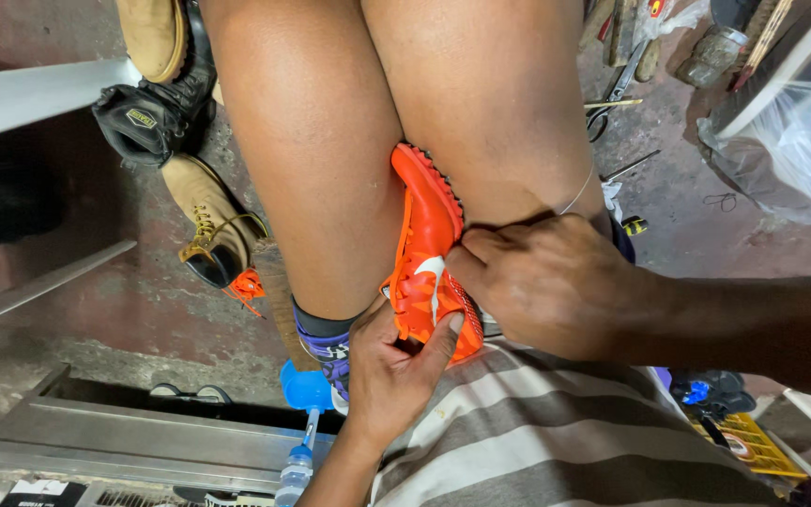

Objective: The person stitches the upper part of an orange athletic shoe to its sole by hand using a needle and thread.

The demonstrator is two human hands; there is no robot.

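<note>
We see an orange shoe (427, 253) clamped between the knees. Our left hand (394, 371) grips its lower end, our right hand (542, 286) pinches its side. Tan boots (210, 221) lie on the floor (124, 319) beside.

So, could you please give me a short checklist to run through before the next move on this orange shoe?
1. Orange shoe wedged between the knees: ok.
2. Left hand gripping the shoe's lower end, thumb on it: ok.
3. Right hand pinching at the shoe's side: ok.
4. What the right fingers hold: cannot tell; a thin thread runs up from them.
5. Scissors within reach on the floor: cannot tell.
6. Tan boot lying apart from the work: ok.
</note>
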